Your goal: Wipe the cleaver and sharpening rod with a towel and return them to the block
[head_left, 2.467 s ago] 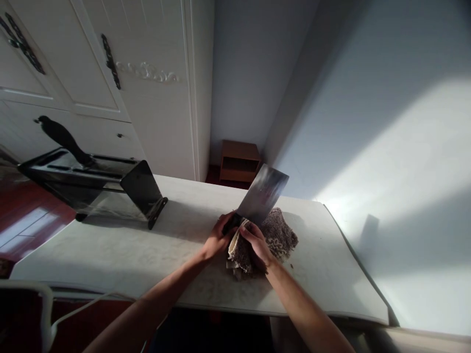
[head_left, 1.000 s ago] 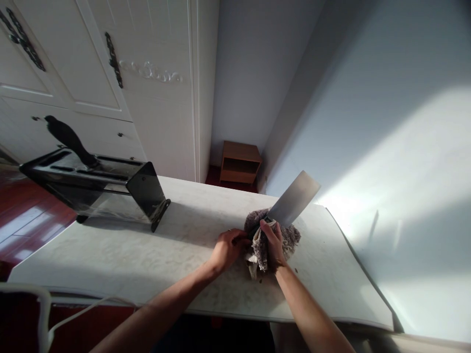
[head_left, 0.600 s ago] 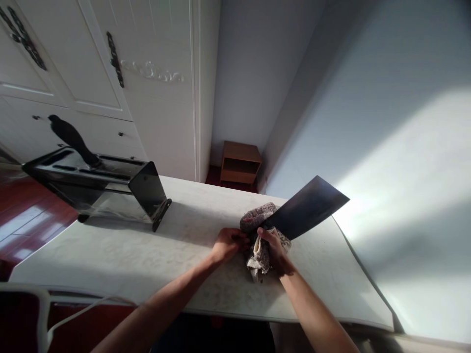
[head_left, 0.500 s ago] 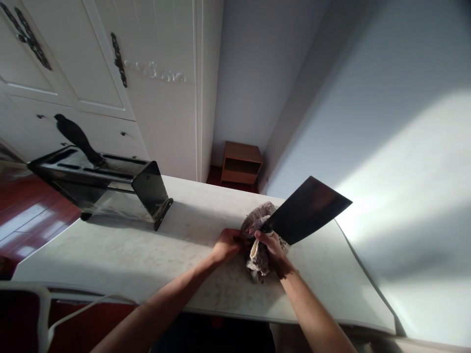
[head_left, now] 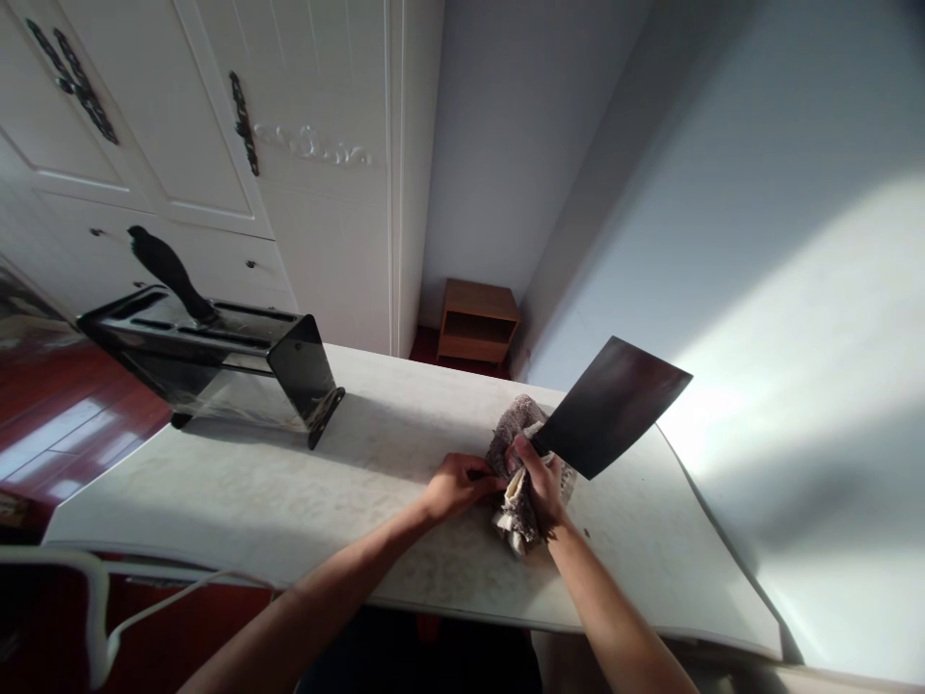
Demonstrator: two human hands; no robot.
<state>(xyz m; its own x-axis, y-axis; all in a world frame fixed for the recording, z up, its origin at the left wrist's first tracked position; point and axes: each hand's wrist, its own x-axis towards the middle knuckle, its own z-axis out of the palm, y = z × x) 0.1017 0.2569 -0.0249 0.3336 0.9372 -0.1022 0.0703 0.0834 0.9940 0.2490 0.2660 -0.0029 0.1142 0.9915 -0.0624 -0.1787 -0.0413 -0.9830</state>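
Observation:
A cleaver with a broad dark blade points up and to the right above the table. My right hand is closed round its handle end, with a crumpled grey-brown rag bunched in the same grip. Most of the handle is hidden by the rag and my fingers. Close on the left, my left hand pinches at the rag's edge; its fingertips are partly hidden there. The rag's pale, frayed end hangs below my right hand to the tabletop.
On the left of the pale table stands a black knife block with clear sides and one black-handled knife in it. A white chair frame is at lower left. Behind are white cabinets and a small brown nightstand; a wall borders the right.
Both hands, with the rag, have shifted slightly right. The cleaver's blade has turned a little, and the left fingers have moved lower along the rag. The whole view has swung slightly left.

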